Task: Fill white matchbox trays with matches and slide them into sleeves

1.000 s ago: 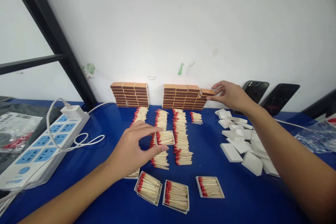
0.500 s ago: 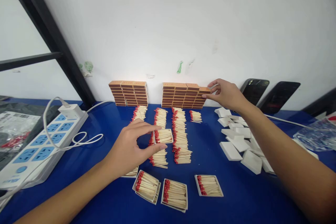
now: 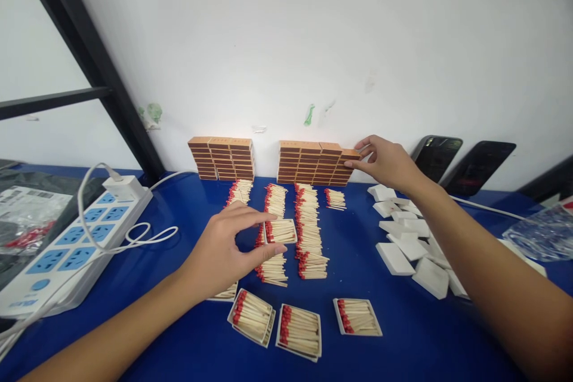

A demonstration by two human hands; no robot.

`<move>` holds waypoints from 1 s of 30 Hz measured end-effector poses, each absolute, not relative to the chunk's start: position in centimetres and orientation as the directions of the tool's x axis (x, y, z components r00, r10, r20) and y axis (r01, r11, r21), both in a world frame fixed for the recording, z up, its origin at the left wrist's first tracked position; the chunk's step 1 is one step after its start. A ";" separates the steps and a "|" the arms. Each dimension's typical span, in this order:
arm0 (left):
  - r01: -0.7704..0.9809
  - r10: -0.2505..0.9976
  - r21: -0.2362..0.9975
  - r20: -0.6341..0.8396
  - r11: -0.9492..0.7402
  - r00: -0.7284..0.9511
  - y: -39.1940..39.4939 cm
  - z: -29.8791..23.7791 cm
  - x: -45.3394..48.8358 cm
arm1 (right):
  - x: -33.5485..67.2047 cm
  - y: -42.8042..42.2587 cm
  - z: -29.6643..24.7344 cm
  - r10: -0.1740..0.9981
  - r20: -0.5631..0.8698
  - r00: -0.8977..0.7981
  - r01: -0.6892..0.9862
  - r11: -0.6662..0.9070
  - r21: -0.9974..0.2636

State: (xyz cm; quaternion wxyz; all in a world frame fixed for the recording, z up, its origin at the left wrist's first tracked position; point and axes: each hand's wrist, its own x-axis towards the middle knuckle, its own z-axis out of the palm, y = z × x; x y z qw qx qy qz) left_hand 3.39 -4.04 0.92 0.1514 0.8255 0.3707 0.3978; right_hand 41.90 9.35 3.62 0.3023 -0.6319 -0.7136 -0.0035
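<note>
My left hand point(image 3: 233, 248) holds a white matchbox tray point(image 3: 281, 231) full of red-headed matches, its thumb and fingers at the tray's edges. It hovers over rows of loose matches point(image 3: 308, 227). At the wall, my right hand point(image 3: 380, 160) has its thumb and fingertips closed on the top matchbox sleeve point(image 3: 350, 154) of the right-hand stack's lowest column. That sleeve rests on the others, brown striking side facing me. Closer to me lie more filled trays, among them one tray point(image 3: 357, 317) standing apart and a small pile point(image 3: 299, 331).
White empty-looking trays point(image 3: 405, 245) lie heaped under my right forearm. Another matchbox stack point(image 3: 221, 158) stands left along the wall. Two dark phones point(image 3: 477, 167) lean on the wall at right. A power strip point(image 3: 76, 245) with white cables lies at left, beside a black metal frame point(image 3: 105, 71).
</note>
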 end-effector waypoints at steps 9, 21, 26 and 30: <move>0.493 0.719 0.528 0.565 -0.692 0.405 -4.0 0.9 3.3 | 41.4 9.0 3.8 0.901 0.434 0.016 0.912 0.165 -0.376; 0.488 0.702 0.512 0.590 -0.707 0.399 -4.0 0.7 3.3 | 39.6 8.5 3.7 0.870 0.479 0.113 0.939 0.063 -0.337; 0.488 0.700 0.510 0.593 -0.708 0.397 -4.0 0.7 3.2 | 39.5 8.5 3.4 0.874 0.475 0.100 0.943 0.069 -0.327; 0.493 0.706 0.513 0.587 -0.703 0.396 -3.8 0.5 3.1 | 39.4 7.8 4.9 0.814 0.579 0.043 0.975 0.091 -0.200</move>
